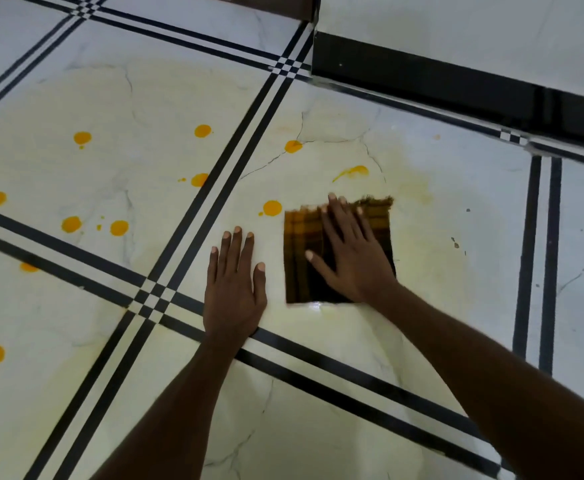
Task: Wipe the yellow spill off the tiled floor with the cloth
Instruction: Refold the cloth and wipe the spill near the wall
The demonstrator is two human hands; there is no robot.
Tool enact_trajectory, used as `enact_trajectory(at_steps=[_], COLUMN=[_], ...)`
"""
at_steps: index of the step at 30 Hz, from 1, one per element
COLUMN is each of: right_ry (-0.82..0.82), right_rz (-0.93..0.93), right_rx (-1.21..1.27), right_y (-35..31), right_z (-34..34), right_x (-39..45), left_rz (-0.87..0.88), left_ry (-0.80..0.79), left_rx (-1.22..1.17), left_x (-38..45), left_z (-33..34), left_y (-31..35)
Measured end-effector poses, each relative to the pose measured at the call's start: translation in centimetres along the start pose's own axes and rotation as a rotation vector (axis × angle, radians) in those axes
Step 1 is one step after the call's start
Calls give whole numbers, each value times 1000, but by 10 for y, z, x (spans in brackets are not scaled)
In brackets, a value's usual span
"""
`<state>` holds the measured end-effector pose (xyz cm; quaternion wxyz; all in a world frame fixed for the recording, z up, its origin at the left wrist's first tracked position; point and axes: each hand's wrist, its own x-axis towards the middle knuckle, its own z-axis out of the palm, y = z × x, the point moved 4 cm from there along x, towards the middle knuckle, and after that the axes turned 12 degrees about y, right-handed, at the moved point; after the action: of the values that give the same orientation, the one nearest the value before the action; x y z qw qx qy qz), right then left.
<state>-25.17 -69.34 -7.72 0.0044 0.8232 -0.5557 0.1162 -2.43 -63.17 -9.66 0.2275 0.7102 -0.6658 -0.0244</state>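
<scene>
Right hand (347,252) presses flat, fingers spread, on the folded brown checked cloth (339,251), right of the orange-yellow spill drops (272,207) on the white tiled floor (318,341). Left hand (233,289) braces open, empty. Soft, limp cloth: palm pressure suits it.

One cloth (304,258), two hands, roughly twelve yellow drops (272,207)

Black skirting (457,81) runs along the base of a white wall (474,26) at upper right, glossy, catching reflections. A dark brown edge (266,6), wooden perhaps, shows at the top of frame beside the wall corner; too little is visible to say what it is.
</scene>
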Motion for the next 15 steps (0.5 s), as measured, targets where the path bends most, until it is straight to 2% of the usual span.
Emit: enact_trajectory(at_steps=[2,4,8,11,13,15], right_ry=[-41,-57,-8,26,34,19], right_rz=[-76,-66,217,379,306,95], right_rx=[2,-16,-47,-12,-3,-6], right_y=[9,44,95,78,41,1], right_z=[-12,-20,-15,6,17,20], right_x=[-41,-53,16,90,116,101], left_rz=[-37,-46,-25,-14,-30,-80], left_ry=[9,32,22,35,31,19], left_rx=[-5,11,47,60,66,103], left_x=[0,0,0,0,1,-2], left_z=[-1,-1,0,2,3,2], left_y=[0,1,2,-1,-2,-4])
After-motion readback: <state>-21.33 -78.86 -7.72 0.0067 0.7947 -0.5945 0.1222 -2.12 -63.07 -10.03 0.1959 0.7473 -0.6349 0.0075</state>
